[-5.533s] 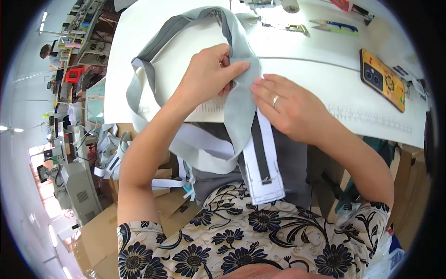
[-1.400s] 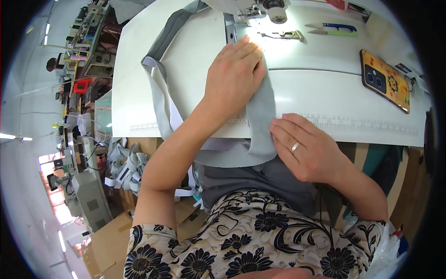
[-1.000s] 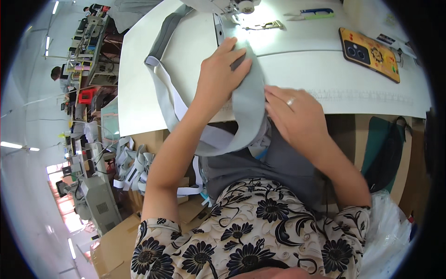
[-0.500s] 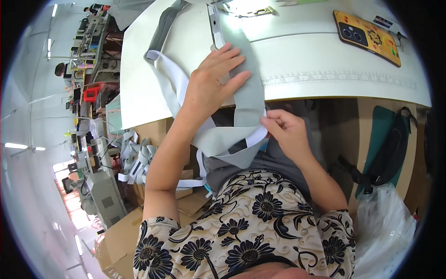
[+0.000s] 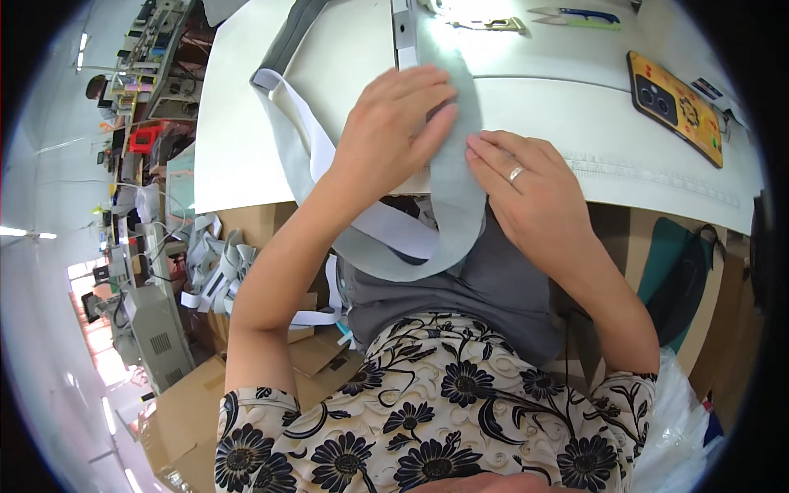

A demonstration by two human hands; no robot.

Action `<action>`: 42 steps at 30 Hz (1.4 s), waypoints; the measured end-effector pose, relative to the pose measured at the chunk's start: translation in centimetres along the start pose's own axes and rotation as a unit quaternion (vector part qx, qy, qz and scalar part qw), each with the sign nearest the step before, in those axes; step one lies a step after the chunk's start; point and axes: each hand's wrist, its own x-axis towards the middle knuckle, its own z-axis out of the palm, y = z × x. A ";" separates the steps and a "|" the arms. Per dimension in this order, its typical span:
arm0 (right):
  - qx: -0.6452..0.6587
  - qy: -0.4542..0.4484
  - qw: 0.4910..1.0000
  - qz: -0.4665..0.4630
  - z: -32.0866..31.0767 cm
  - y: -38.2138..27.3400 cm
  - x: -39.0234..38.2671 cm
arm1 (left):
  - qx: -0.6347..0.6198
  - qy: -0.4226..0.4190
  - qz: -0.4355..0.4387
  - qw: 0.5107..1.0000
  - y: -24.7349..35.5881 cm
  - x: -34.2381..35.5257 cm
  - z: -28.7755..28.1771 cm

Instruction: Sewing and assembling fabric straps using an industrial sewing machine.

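Note:
A long light-grey fabric band point(image 5: 456, 177) with a white inner side runs from the brightly lit spot at the table's far side. It crosses the near edge and loops over my lap, then returns to a dark grey padded section point(image 5: 292, 37) at the far left. Flat on the band near the lit spot lies my left hand point(image 5: 399, 123), fingers stretched out. My right hand point(image 5: 534, 185), wearing a ring, rests its straight fingertips along the band's right edge; its thumb is hidden. Neither hand is closed round the fabric.
A metal machine plate point(image 5: 404, 34) stands beside the lit spot. Thread snips point(image 5: 575, 18) and a phone in a yellow case point(image 5: 675, 107) lie on the white table point(image 5: 238, 148). Grey and white bands point(image 5: 218, 267) are heaped at left above cardboard boxes point(image 5: 193, 411). A plastic bag point(image 5: 670, 411) sits lower right.
My right hand has let go of the band's turned edge over my lap and moved up onto the table beside the left hand. The loop now hangs smoother and rounder. The view has shifted slightly.

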 end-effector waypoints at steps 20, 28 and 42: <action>-0.097 -0.077 0.991 -0.059 0.8 5.7 5.7 | 0.044 0.064 0.010 0.997 -6.5 5.0 1.8; 0.017 0.000 1.000 0.016 1.2 5.6 4.2 | 0.007 0.068 -0.043 0.997 -7.6 6.0 3.0; 0.056 0.009 0.998 -0.005 0.6 2.9 2.8 | -0.139 -0.061 -0.180 0.972 1.8 -2.6 -2.9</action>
